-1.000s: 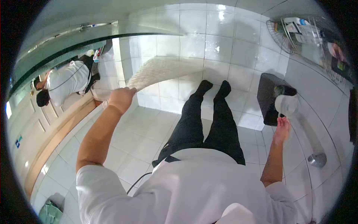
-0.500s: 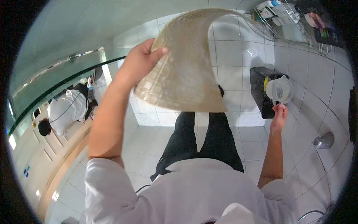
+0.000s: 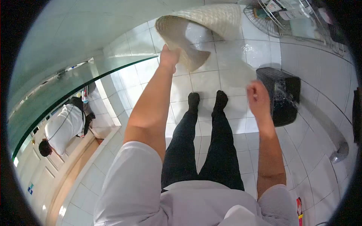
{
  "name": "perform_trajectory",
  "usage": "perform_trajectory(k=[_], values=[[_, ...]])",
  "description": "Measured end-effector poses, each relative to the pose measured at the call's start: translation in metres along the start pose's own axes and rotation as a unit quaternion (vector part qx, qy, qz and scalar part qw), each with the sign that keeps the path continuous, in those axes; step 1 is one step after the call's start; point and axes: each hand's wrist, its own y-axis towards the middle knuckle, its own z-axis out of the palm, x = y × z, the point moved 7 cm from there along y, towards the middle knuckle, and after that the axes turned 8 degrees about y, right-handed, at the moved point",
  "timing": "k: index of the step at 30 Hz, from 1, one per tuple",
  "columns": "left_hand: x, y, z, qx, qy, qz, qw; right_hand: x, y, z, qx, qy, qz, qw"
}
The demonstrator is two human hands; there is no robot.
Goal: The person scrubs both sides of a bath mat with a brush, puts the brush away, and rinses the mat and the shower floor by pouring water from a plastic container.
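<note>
My left hand [image 3: 169,58] grips the edge of a beige textured mat [image 3: 215,19], which curls and hangs in the air over the wet tiled wall. My right hand [image 3: 258,96] is closed, left of a black bin [image 3: 281,100]. Just beyond its fingers is a pale, motion-blurred shape [image 3: 238,67], apparently the clear dipper; its handle is hidden in the fist. Water splashes over the bin's top.
A wire rack [image 3: 264,22] with bottles is mounted at the upper right. A glass panel edge [image 3: 94,77] crosses the left. Past it, a person in a white top [image 3: 66,124] bends near a pale door [image 3: 39,169]. A metal fixture [image 3: 339,152] is at the right.
The mat has swung up and away and curled over, with my left hand moving right. My right hand has moved left and up from the bin, carrying the dipper, now blurred.
</note>
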Motion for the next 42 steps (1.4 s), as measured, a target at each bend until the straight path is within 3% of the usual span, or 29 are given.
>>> perform_trajectory(k=[2, 5, 8, 10, 11, 13, 18, 21, 23, 24, 26, 27, 30, 33, 35, 38, 40, 42], values=[[0.000, 0.007, 0.001, 0.001, -0.024, -0.001, 1.000, 0.032, 0.027, 0.037, 0.027, -0.024, -0.067, 0.997], [-0.003, 0.025, 0.002, -0.016, 0.004, 0.038, 0.999, 0.049, 0.047, 0.080, 0.050, -0.007, -0.048, 0.998], [-0.021, 0.022, -0.001, -0.046, -0.072, 0.027, 0.996, 0.039, 0.049, 0.104, 0.059, 0.133, 0.046, 0.988], [-0.045, 0.004, -0.020, -0.163, 0.138, -0.034, 0.976, 0.026, 0.043, 0.110, 0.070, 0.147, 0.084, 0.983], [-0.039, 0.012, -0.029, -0.165, 0.136, -0.034, 0.976, 0.019, 0.041, 0.111, 0.080, 0.160, 0.122, 0.976], [-0.029, 0.039, -0.052, -0.151, 0.282, 0.033, 0.947, 0.016, 0.035, 0.101, 0.080, 0.138, 0.133, 0.978], [-0.037, 0.037, -0.058, -0.148, 0.315, 0.068, 0.935, 0.017, 0.043, 0.079, 0.044, 0.018, 0.121, 0.991], [-0.035, 0.034, -0.041, -0.089, 0.346, 0.131, 0.925, 0.033, 0.055, 0.073, 0.030, 0.001, 0.092, 0.995], [-0.063, 0.002, -0.026, -0.095, 0.474, 0.119, 0.867, 0.058, 0.066, 0.070, 0.040, -0.001, 0.040, 0.998], [-0.069, 0.001, -0.026, -0.094, 0.474, 0.118, 0.867, 0.067, 0.071, 0.068, 0.041, -0.001, 0.041, 0.998], [-0.093, -0.004, -0.012, -0.106, 0.604, 0.259, 0.746, 0.078, 0.079, 0.062, 0.025, 0.050, 0.060, 0.997], [-0.097, 0.001, -0.011, -0.106, 0.603, 0.258, 0.747, 0.077, 0.081, 0.060, 0.026, 0.049, 0.060, 0.997], [-0.125, -0.012, -0.005, -0.186, 0.537, 0.452, 0.688, 0.062, 0.080, 0.049, 0.005, 0.167, 0.092, 0.982], [-0.105, -0.022, 0.009, -0.121, 0.581, 0.427, 0.682, 0.040, 0.063, 0.034, -0.030, 0.235, 0.025, 0.971], [-0.061, -0.026, 0.011, -0.090, 0.582, 0.442, 0.677, 0.020, 0.052, 0.024, -0.039, 0.250, 0.056, 0.966], [0.000, -0.026, 0.014, -0.066, 0.589, 0.379, 0.710, -0.024, 0.031, 0.016, -0.056, 0.196, 0.112, 0.973], [0.044, -0.027, 0.037, 0.059, 0.642, 0.352, 0.679, -0.049, 0.019, 0.015, -0.034, 0.151, 0.147, 0.977], [0.080, -0.025, 0.050, 0.056, 0.640, 0.348, 0.683, -0.071, 0.007, 0.027, -0.008, 0.106, 0.177, 0.979]])
